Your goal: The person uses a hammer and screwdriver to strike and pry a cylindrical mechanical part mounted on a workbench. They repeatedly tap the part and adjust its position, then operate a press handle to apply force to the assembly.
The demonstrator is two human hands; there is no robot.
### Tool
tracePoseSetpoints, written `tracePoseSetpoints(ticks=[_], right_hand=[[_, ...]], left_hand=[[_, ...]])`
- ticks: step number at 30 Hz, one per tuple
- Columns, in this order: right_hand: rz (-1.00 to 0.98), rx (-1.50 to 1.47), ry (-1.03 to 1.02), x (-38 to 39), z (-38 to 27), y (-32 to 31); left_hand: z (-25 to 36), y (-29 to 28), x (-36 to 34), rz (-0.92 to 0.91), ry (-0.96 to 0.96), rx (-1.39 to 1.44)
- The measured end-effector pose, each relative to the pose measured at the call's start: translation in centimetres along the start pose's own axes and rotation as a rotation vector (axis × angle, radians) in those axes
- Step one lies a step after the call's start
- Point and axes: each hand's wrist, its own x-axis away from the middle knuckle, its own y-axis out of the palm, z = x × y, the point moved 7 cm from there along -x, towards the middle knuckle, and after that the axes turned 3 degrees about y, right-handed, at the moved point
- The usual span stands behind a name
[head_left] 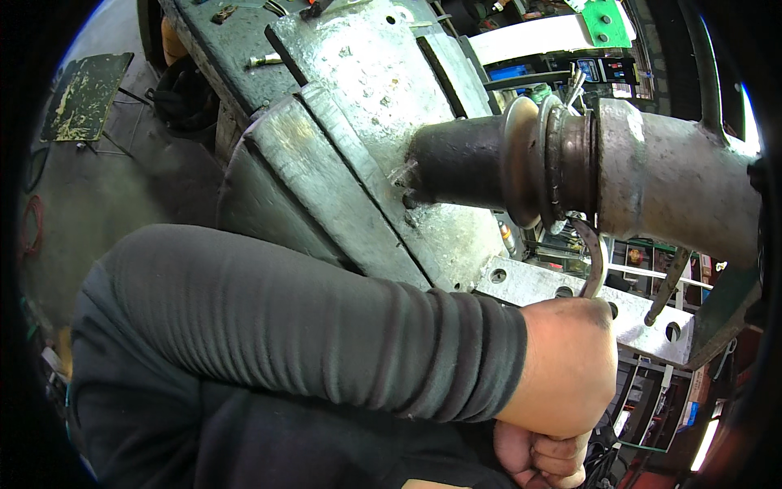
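Observation:
My left hand [566,367], below a dark ribbed sleeve, is closed around the lower end of a curved steel hook spanner [599,261]. Its handle is hidden by the hand. Above, the hook's tip meets the underside of a grooved ring [555,163] on a horizontal metal shaft [464,163]. Just under the left hand, partly covered by it, shows a closed fist that appears to be my right hand [542,456]. Whatever it grips is hidden. A thick grey metal tube [668,171] continues from the ring to the right.
The shaft butts against a heavy steel block [366,98] with bars along its edges, on a workbench [212,49]. A drilled metal plate [521,281] lies beyond my wrist. A worn stool [85,98] stands on the floor at left. Tool racks [652,399] fill the right.

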Motion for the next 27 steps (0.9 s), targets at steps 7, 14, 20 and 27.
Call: tracePoseSetpoints(ticks=[7,14,20,27], right_hand=[[0.009,0.009,-0.007,-0.1,-0.5,-0.1],[0.021,0.022,-0.022,-0.2,-0.9,-0.1],[0.027,0.004,-0.046,-0.3,-1.1,-0.1],[0.087,-0.054,-0.127,0.3,-1.3,-0.2]], left_hand=[[3.2,-4.9,1.3,0.16,-0.279,-0.696],[5.4,-8.0,1.1,0.15,-0.169,-0.775],[4.3,-6.8,0.5,0.109,-0.232,-0.537],[4.7,-8.2,0.5,0.062,-0.2,-0.768]])
